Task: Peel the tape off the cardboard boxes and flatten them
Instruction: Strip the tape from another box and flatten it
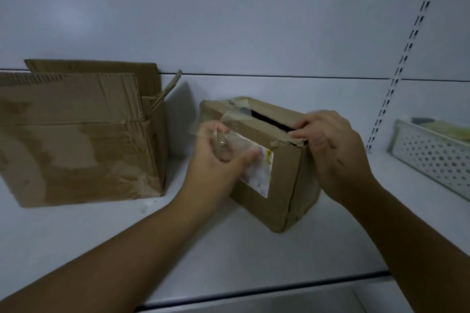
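**Q:** Head view: small box (277,185) and hands, status?

**A:** Box at centre, larger box (81,140) at nine o'clock. Left hand (221,157) pinches loose tape (229,114); right hand (330,150) grips the top edge. Judged light, dented card. Filmy tape may tear, so take its lifted end.

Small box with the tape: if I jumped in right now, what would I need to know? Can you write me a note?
Left hand pinches a clear tape strip, half peeled off the small box.
Right hand grips that box's top right corner, steadying it.
Both boxes stand on the white shelf; the big box, at left, has open flaps.
Done: small box's top seam partly open.
Left to do: finish peeling the tape, then flatten both boxes.
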Available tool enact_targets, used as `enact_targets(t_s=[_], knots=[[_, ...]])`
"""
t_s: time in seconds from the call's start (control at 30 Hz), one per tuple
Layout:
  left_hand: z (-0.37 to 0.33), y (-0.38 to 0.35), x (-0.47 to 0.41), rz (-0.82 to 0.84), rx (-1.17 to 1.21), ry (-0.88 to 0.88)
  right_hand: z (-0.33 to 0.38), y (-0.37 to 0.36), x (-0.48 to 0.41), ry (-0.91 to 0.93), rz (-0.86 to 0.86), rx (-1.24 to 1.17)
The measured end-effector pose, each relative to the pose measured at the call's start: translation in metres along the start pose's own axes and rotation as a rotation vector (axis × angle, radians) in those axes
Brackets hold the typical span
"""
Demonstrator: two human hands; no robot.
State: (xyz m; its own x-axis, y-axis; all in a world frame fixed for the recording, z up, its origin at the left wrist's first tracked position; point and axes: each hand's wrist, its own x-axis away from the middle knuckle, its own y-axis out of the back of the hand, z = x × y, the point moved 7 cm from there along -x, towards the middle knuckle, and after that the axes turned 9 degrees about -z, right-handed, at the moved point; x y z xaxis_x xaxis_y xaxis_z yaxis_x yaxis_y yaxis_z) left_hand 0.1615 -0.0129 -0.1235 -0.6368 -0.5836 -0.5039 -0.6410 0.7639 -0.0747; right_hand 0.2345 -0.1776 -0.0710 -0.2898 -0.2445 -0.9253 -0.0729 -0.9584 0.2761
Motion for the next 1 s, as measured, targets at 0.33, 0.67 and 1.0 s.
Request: enact_targets(t_s=[0.33, 0.67, 1.0], knots=[[-0.028, 0.001, -0.01, 0.099, 0.049, -0.175, 0.017, -0.013, -0.018, 0.005, 0.481, 0.239], [-0.037, 0.051, -0.025, -0.134, 0.054, -0.177, -0.037, 0.049, -0.025, -0.15, 0.761, 0.276], [-0.046, 0.016, -0.015, 0.186, 0.838, 0.287, 0.001, -0.016, -0.035, -0.05, 0.77, 0.352]])
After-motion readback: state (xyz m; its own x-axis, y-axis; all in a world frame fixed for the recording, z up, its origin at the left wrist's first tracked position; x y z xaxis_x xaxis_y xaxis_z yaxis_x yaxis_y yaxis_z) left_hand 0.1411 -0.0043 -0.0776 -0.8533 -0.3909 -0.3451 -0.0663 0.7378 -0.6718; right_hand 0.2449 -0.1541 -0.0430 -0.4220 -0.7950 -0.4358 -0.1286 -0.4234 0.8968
